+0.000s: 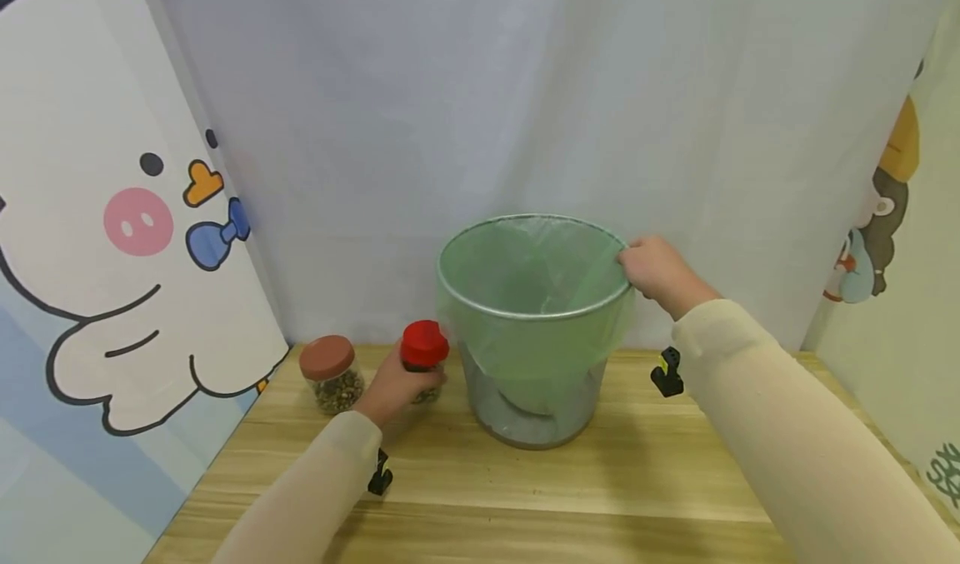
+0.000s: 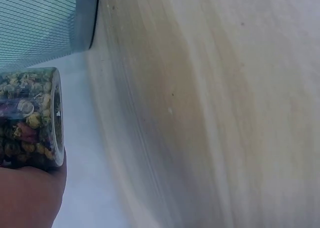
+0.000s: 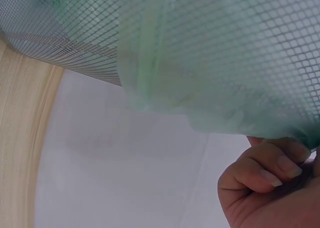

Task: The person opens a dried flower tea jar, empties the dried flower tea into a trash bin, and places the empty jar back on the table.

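Note:
A metal mesh wastebasket (image 1: 501, 418) stands upright at the back of the table, lined with a green plastic bag (image 1: 525, 356) folded over its rim. At the rim's right side, my right hand (image 1: 660, 272) pinches the bag edge; in the right wrist view curled fingers (image 3: 267, 170) show at the bag's lower edge. Just left of the basket, my left hand (image 1: 397, 385) grips a red-lidded jar (image 1: 424, 344). Dried flower buds fill this clear jar (image 2: 27, 115) in the left wrist view, where its base is visible, raised off the table.
Left of my left hand, another clear jar (image 1: 332, 374) with a brownish-red lid and dried contents stands on the wooden table (image 1: 495, 485). A pale curtain (image 1: 360, 131) hangs behind, with a cartoon-printed cloth (image 1: 90, 281) on the left.

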`<action>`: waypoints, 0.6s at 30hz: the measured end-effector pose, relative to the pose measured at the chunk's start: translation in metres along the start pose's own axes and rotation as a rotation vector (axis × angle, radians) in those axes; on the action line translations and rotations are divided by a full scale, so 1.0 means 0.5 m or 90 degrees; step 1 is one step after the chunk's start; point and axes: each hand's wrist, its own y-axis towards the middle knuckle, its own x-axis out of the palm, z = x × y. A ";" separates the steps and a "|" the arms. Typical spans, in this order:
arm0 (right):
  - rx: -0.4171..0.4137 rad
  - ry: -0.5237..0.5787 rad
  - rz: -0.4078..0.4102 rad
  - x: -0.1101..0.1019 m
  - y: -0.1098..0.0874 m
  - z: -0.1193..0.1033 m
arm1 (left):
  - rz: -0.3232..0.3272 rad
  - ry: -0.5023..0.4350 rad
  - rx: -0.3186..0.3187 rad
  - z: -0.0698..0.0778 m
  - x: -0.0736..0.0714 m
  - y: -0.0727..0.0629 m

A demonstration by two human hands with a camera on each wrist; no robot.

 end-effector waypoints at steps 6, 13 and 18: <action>0.000 -0.005 -0.006 -0.002 0.001 0.001 | -0.008 0.035 0.016 0.021 -0.004 -0.023; -0.002 -0.013 -0.013 -0.003 -0.001 -0.002 | -0.037 0.049 -0.013 0.039 0.000 -0.055; -0.001 -0.008 -0.009 -0.002 -0.001 0.000 | -0.062 0.088 0.006 0.036 0.007 -0.069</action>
